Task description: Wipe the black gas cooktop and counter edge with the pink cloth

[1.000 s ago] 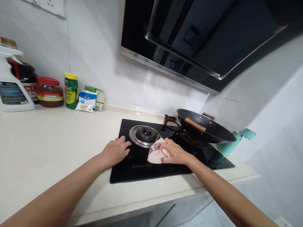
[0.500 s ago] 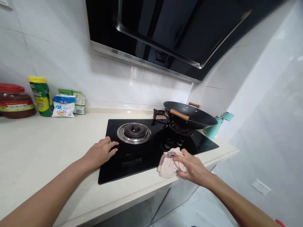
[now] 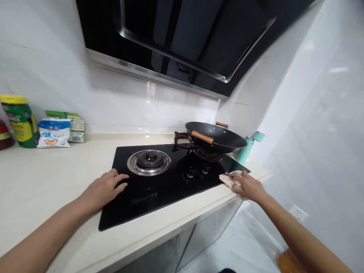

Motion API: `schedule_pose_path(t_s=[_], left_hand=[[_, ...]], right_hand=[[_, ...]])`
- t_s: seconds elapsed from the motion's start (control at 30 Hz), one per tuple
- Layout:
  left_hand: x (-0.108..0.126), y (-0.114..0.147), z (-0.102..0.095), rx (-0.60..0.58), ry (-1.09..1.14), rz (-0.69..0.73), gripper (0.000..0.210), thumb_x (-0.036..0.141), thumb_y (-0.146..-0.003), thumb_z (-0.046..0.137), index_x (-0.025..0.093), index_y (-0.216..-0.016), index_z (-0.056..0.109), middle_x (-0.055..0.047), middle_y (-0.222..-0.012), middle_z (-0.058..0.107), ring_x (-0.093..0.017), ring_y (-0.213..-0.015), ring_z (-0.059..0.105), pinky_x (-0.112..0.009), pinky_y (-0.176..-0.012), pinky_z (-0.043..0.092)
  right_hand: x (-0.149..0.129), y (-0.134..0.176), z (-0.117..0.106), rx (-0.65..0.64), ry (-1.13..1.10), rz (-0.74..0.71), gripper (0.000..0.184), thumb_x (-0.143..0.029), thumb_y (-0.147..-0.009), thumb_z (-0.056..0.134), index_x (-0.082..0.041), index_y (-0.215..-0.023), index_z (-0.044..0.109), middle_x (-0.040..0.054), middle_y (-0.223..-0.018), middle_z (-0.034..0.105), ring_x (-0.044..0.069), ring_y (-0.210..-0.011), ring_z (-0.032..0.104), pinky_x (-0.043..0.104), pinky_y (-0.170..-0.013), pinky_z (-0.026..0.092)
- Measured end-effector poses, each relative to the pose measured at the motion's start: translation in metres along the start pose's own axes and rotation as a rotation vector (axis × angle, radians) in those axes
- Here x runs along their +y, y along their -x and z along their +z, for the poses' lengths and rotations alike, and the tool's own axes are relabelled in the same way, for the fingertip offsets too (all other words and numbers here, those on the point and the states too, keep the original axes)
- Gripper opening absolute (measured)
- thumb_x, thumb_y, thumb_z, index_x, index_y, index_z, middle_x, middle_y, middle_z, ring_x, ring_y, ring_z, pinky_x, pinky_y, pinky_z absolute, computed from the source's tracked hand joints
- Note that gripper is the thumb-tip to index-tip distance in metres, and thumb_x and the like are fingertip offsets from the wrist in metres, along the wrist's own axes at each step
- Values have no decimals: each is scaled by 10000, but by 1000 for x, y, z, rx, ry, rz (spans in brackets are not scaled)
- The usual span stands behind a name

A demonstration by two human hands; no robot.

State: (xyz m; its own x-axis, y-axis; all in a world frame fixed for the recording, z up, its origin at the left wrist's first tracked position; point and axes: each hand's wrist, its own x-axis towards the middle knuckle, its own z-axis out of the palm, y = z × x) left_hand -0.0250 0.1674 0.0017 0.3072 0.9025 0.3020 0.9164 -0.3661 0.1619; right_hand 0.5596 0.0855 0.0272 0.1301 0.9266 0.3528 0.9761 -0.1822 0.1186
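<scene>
My right hand (image 3: 248, 185) is closed on a pale pink cloth (image 3: 231, 180), which lies crumpled at the front right edge of the black glass gas stove (image 3: 167, 189). Part of the cloth is hidden under the fingers. My left hand (image 3: 109, 187) rests at the stove's left edge, fingers apart and holding nothing. Just beyond it is the bare left burner (image 3: 149, 162) with its steel ring. A black wok (image 3: 218, 138) with wooden handles sits over the right burner. Two control knobs (image 3: 191, 172) stand between the burners, near the front.
A teal flask (image 3: 244, 151) stands behind the stove's right end, by the wall. At the left are a green shaker bottle with a yellow lid (image 3: 21, 123), a white-and-blue packet (image 3: 54, 133) and a green packet (image 3: 76, 127). A black range hood (image 3: 170, 41) hangs low overhead.
My right hand has slid the cloth rightward along the stove's front edge, towards its right corner. My left hand stays by the left edge. The view has turned to the right.
</scene>
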Motion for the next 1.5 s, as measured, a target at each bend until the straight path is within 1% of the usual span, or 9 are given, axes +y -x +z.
schedule_pose_path(t_s=[0.53, 0.67, 0.77, 0.9, 1.0, 1.07, 1.2, 1.37, 1.5], left_hand=[[6, -3, -4, 15, -7, -65, 615, 551, -878, 355, 213, -1270, 686, -120, -1073, 610, -346, -1062, 616, -484, -963, 484], [18, -1, -27, -75, 14, -117, 614, 593, -800, 463, 213, -1199, 735, -124, -1069, 636, -350, -1063, 643, -477, -981, 501], [51, 16, -59, -48, 150, -95, 627, 667, -806, 503, 241, -1206, 730, -88, -1066, 666, -319, -1063, 654, -457, -1026, 497], [124, 55, -82, -9, 386, 85, 565, 636, -939, 439, 299, -1351, 629, -61, -1281, 634, -271, -1230, 581, -438, -1120, 444], [171, 75, -69, -131, 472, 142, 592, 578, -955, 468, 310, -1481, 508, -82, -1434, 539, -271, -1328, 515, -434, -1141, 429], [191, 78, -54, -192, 467, 116, 690, 578, -919, 536, 319, -1547, 418, -93, -1522, 457, -295, -1374, 475, -448, -1159, 404], [217, 66, -33, -194, 329, -1, 698, 567, -818, 670, 339, -1462, 531, -94, -1562, 386, -350, -1413, 424, -513, -1185, 333], [254, 60, -12, -79, 219, -88, 540, 601, -775, 721, 367, -1260, 682, -98, -1502, 437, -384, -1366, 431, -569, -1109, 351], [287, 58, 22, 140, 117, 9, 562, 624, -729, 764, 345, -1211, 689, -119, -1504, 419, -380, -1235, 458, -550, -1020, 379]], right_hand=[[-223, 69, -62, 27, -309, -611, 363, -477, -867, 616, -280, -1165, 677, 85, -1182, 550, 251, -1041, 543, 349, -765, 516], [-271, 85, -77, 52, -377, -709, 407, -531, -835, 655, -259, -1137, 672, 94, -1164, 538, 280, -1061, 523, 376, -736, 540], [-287, 90, -80, 63, -473, -706, 469, -543, -850, 634, -262, -1227, 633, 98, -1172, 522, 282, -1065, 518, 398, -758, 543], [-271, 88, -79, -27, -689, -653, 585, -550, -785, 708, -316, -1305, 577, 63, -1201, 474, 270, -1094, 507, 464, -892, 507], [-238, 85, -77, -237, -937, -742, 842, -543, -655, 832, -354, -1405, 499, 35, -1234, 461, 246, -1118, 515, 437, -959, 481], [-212, 81, -71, -315, -1148, -770, 755, -482, -719, 801, -339, -1403, 516, 39, -1306, 454, 206, -1123, 540, 363, -943, 490], [-157, 60, -43, -12, -1303, -504, 249, -362, -886, 596, -255, -1093, 684, 70, -1360, 493, 210, -1201, 547, 335, -932, 494], [-116, 17, 6, 178, -932, -113, 288, -324, -930, 424, -218, -925, 691, 80, -1039, 636, 216, -978, 600, 359, -883, 486], [-117, 7, 30, 154, -767, -105, 264, -312, -909, 459, -206, -894, 700, 113, -1051, 630, 283, -1031, 546, 445, -918, 421]])
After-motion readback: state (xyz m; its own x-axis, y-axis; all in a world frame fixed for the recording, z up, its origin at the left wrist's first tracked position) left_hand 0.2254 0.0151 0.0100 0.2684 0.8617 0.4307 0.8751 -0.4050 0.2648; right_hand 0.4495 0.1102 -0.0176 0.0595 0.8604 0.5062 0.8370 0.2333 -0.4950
